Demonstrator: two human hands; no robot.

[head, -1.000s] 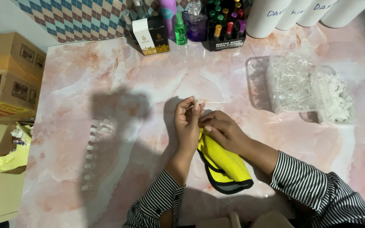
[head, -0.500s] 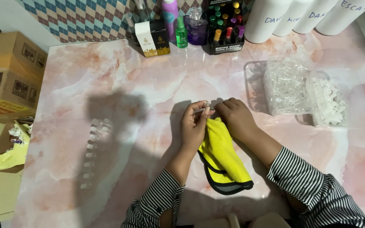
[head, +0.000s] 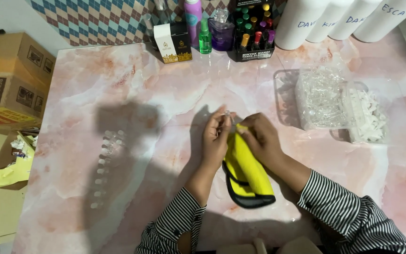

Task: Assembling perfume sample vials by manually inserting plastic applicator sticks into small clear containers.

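So both hands are bunched up mid-table on the pink marble top [head: 118, 75]. The left hand [head: 214, 138] has its fingers curled shut around a tiny clear vial [head: 228, 114], only the tip of it poking out above the fingertips. The right hand [head: 259, 138] is closed on a yellow cloth with a black edge [head: 247, 176], pressing the top of it up against the vial; the rest of the cloth hangs down between the wrists onto the table.

Stuff around: off to the left, well apart, a row of small clear vials [head: 105, 164] lying in a line in the shadow. To the right, a clear plastic bag of more glass bits [head: 323, 96] and right beside it a tub of white caps [head: 367, 117]. Along the back edge there's a white and black box [head: 172, 44], a green spray bottle [head: 205, 37], a rack of small coloured bottles [head: 252, 35] and big white bottles [head: 306, 21]. Cardboard boxes [head: 15, 80] sit off the table's left side. Nothing's crowding the hands
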